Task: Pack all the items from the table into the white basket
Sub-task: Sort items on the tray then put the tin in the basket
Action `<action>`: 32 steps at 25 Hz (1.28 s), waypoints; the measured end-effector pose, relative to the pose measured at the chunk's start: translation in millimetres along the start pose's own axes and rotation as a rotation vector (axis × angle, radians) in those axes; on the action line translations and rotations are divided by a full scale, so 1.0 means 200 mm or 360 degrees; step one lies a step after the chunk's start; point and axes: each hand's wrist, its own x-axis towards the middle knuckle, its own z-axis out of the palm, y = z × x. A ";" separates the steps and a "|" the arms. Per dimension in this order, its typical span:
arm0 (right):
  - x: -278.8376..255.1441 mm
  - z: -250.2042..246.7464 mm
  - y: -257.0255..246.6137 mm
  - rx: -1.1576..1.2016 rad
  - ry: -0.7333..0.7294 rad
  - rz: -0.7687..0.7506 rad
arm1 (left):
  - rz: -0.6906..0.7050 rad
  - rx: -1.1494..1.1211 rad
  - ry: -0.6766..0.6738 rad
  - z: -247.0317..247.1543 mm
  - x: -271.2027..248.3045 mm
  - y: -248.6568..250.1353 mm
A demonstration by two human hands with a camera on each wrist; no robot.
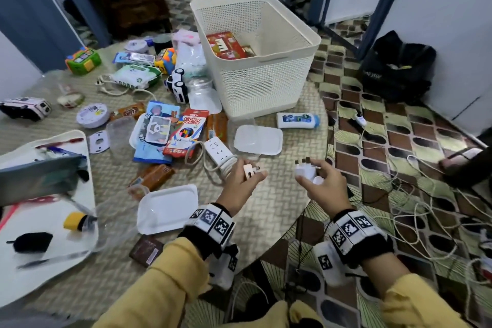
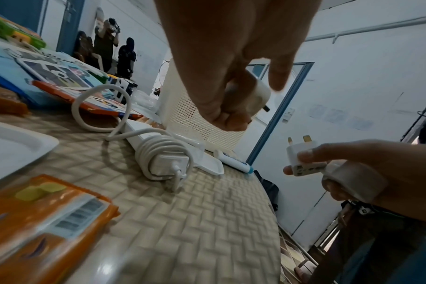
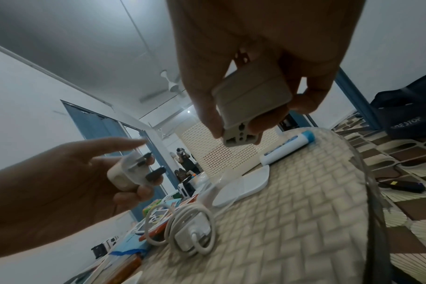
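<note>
Your left hand (image 1: 241, 181) is up off the table (image 1: 266, 210), fingers curled round a small cream plug adapter (image 1: 251, 170), pins pointing toward the basket side; the wrist view shows the same pinch from below (image 2: 253, 96). Your right hand (image 1: 323, 184) grips a white three-pin adapter (image 1: 303, 169), thumb on one side and fingers on the other, pins up; the right wrist view shows its socket face (image 3: 241, 134) pointing away from the palm. There's something else white tucked under that hand, can't tell what. Hands are apart, both over the near right part of the table, neither touching the surface. The white basket (image 1: 266, 80) stands upright at the far right of the table, with a red box (image 1: 226, 45) lying in its bottom. Still out on the table: a power strip (image 1: 218, 150) with its cord coiled round the near end, just ahead of your left hand; a flat white lid (image 1: 258, 140) beside it; a white and blue bottle (image 1: 298, 120) lying on its side at the basket's foot; a colour pencil box (image 1: 186, 132); a blue picture book (image 1: 154, 138); a toy car (image 1: 177, 85); orange packets (image 1: 154, 176) and a white tray (image 1: 167, 208) nearer you. More clutter sits on the left, too blurred to name.
</note>
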 end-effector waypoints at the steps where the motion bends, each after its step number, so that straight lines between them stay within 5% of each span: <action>1: 0.02 0.00 0.00 0.0006 0.0002 0.0024 | 0.0019 0.0050 0.0004 0.00 0.04 -0.01; 15: 0.34 -0.05 0.08 0.0128 0.0006 0.0048 | 0.0243 0.0190 0.0033 0.17 0.39 -0.03; 23: 0.97 -0.18 0.11 0.0116 -0.0158 -0.0086 | 0.0335 0.0210 0.0095 0.42 0.92 0.08; 32: 1.81 -0.65 0.13 -0.0065 -0.0436 -0.0320 | 0.0262 0.0060 0.0354 0.97 1.51 0.39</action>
